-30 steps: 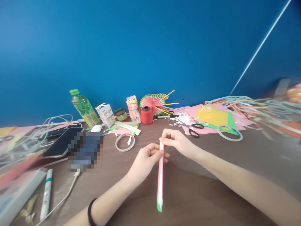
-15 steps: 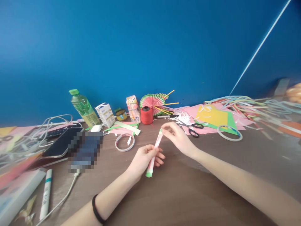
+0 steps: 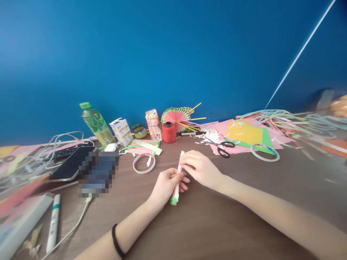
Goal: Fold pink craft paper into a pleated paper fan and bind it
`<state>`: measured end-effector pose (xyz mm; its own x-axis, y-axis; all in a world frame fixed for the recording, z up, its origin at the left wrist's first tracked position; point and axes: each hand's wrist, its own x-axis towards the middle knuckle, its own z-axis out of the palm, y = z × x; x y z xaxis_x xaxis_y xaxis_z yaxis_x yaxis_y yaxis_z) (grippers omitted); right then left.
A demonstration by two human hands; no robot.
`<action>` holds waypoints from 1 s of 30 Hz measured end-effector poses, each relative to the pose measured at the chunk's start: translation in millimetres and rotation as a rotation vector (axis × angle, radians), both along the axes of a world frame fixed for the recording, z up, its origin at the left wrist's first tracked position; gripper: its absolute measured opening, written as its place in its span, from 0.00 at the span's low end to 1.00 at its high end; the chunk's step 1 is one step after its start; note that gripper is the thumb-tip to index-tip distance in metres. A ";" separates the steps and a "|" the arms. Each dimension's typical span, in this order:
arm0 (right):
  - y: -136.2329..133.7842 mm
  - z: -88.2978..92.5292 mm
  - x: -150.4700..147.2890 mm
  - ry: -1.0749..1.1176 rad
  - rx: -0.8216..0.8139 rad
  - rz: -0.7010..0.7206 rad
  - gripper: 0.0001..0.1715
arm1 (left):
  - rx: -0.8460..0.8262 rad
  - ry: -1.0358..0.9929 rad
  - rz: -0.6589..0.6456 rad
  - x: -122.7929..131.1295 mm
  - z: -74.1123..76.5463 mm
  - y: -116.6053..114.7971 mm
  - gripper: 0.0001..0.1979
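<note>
A narrow folded paper strip [image 3: 175, 195], pink and white with green ends, slants upward just above the brown table. Around its middle, my left hand [image 3: 168, 184] is closed, with the thumb on top and the fingers behind. My right hand [image 3: 200, 168] pinches the strip's upper part, its fingertips touching the paper just below the top green end. Beyond my hands, a pleated pink-and-green paper fan [image 3: 177, 117] with yellow sticks stands against the wall, behind a spool of red thread [image 3: 169, 133].
Left of my hands lies a tape roll [image 3: 135, 169]; another tape roll [image 3: 276, 159] sits at the right. Black-handled scissors [image 3: 224, 151] rest by paper scraps and coloured sheets [image 3: 244, 135]. A green bottle [image 3: 97, 124], a phone [image 3: 72, 164] and a marker [image 3: 53, 224] are at the left.
My right hand has slid from the strip's top end a little down and left along it. The strip has tilted slightly more upright, and my left hand has stayed closed on it.
</note>
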<state>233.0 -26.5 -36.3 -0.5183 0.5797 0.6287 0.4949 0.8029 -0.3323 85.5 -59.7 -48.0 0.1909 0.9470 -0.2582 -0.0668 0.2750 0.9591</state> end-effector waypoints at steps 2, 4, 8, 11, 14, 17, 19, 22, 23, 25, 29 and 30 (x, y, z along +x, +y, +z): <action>0.7 -4.4 -0.7 -0.012 -0.054 0.011 0.10 | 0.009 0.013 -0.001 0.5 -1.1 -1.1 0.14; -0.3 -4.6 -0.3 -0.032 -0.156 0.028 0.10 | 0.016 0.026 0.000 1.0 -1.4 -2.5 0.14; -3.4 3.5 1.9 -0.068 -0.337 0.051 0.11 | 0.037 0.059 -0.003 2.5 -1.3 -5.2 0.12; -3.7 9.6 3.5 -0.076 -0.388 0.066 0.11 | 0.047 0.083 -0.012 3.2 -2.5 -5.7 0.12; -3.1 13.0 4.4 -0.095 -0.406 0.081 0.11 | 0.060 0.095 -0.025 3.3 -5.1 -5.5 0.12; -3.2 14.4 4.7 -0.141 -0.421 0.074 0.12 | 0.072 0.106 -0.033 3.2 -7.5 -5.8 0.13; -3.7 14.4 4.7 -0.164 -0.415 0.070 0.11 | 0.083 0.119 -0.037 3.2 -8.1 -6.7 0.13; -4.7 13.3 5.0 -0.192 -0.388 0.070 0.12 | 0.102 0.140 -0.043 3.2 -7.2 -8.4 0.12; -5.1 12.9 5.1 -0.201 -0.380 0.071 0.12 | 0.106 0.146 -0.045 3.2 -6.7 -9.0 0.12; -5.7 12.8 5.2 -0.216 -0.368 0.069 0.12 | 0.112 0.161 -0.045 3.3 -6.1 -10.0 0.12; -6.8 14.6 5.3 -0.240 -0.358 0.065 0.13 | 0.132 0.182 -0.048 3.2 -7.0 -10.8 0.12; -7.1 15.1 5.3 -0.244 -0.357 0.064 0.13 | 0.138 0.187 -0.049 3.2 -7.5 -10.8 0.12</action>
